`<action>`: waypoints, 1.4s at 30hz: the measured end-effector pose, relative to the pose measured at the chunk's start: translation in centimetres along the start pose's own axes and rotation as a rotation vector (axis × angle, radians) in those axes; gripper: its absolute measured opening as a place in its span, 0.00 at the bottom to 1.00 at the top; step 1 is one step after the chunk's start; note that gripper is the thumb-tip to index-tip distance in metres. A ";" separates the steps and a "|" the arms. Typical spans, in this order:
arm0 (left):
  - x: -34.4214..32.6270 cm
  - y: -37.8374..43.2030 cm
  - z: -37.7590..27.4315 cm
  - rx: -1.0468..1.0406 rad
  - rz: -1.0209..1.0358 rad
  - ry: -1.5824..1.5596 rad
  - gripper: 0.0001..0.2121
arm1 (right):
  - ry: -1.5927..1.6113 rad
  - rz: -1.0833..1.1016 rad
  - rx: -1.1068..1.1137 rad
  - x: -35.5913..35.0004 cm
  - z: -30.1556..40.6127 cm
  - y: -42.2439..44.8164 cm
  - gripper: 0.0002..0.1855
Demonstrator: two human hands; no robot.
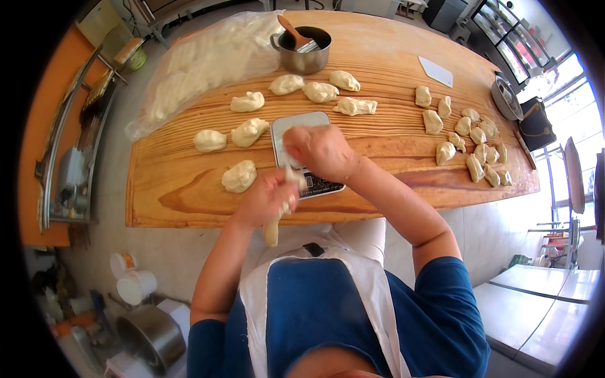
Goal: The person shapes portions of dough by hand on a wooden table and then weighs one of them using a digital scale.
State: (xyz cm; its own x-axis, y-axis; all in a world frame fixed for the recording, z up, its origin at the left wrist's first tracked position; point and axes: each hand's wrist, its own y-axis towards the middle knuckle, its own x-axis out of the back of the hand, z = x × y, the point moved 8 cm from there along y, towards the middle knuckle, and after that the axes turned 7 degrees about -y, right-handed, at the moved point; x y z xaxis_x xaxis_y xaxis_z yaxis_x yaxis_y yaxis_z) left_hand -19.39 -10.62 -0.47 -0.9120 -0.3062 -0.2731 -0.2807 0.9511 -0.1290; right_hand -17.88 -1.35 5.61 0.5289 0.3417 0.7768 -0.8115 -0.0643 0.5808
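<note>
My left hand [272,196] is closed around a strip of dough [271,231], whose lower end hangs past the table's front edge. Its upper end rises towards my right hand [321,149], which is blurred, fingers curled, above the plate of a digital kitchen scale [300,120]; what lies inside those fingers is hidden. Several pale dough pieces surround the scale: one [239,176] is beside my left hand, others [250,132] [210,141] are to the left, and more [320,92] [355,106] lie beyond it.
A metal pot [305,61] holding a wooden-handled brush [294,32] stands at the back, beside dough under plastic sheeting [203,71]. Smaller dough pieces [432,122] are grouped at the right, near a white scraper [436,72], a metal bowl [505,98] and a rod [524,150] at the wooden table's edge.
</note>
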 end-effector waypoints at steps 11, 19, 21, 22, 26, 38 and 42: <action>-0.4 -2.9 0.5 0.043 0.032 -0.138 0.12 | -0.048 0.142 -0.341 -0.6 -4.7 -2.2 0.10; 0.8 -6.6 1.9 0.023 -0.091 -0.084 0.13 | 0.108 0.011 -0.288 2.0 -0.6 -2.2 0.20; 1.1 -6.7 2.5 0.042 -0.157 -0.092 0.11 | 0.309 0.068 -0.184 1.9 2.8 -3.4 0.23; 1.2 -6.7 3.0 0.080 -0.194 -0.106 0.11 | 0.462 0.159 -0.122 1.0 4.9 -4.1 0.24; 0.8 -6.5 3.7 0.108 -0.060 0.045 0.10 | 0.452 0.116 -0.037 -0.6 8.2 -6.4 0.18; -1.1 -5.8 3.6 0.133 -0.006 0.057 0.10 | 0.432 0.141 -0.053 0.4 8.5 -7.5 0.12; -1.1 -6.0 4.3 0.223 -0.026 -0.126 0.08 | 0.417 0.100 -0.070 0.5 8.1 -7.7 0.11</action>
State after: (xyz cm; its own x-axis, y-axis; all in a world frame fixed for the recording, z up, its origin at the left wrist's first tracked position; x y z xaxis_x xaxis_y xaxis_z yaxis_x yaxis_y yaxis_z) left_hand -15.44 -16.19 -3.52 -0.8570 -0.3467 -0.3813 -0.2183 0.9144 -0.3408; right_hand -9.37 -8.24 3.54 0.3124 0.6878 0.6553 -0.8762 -0.0579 0.4785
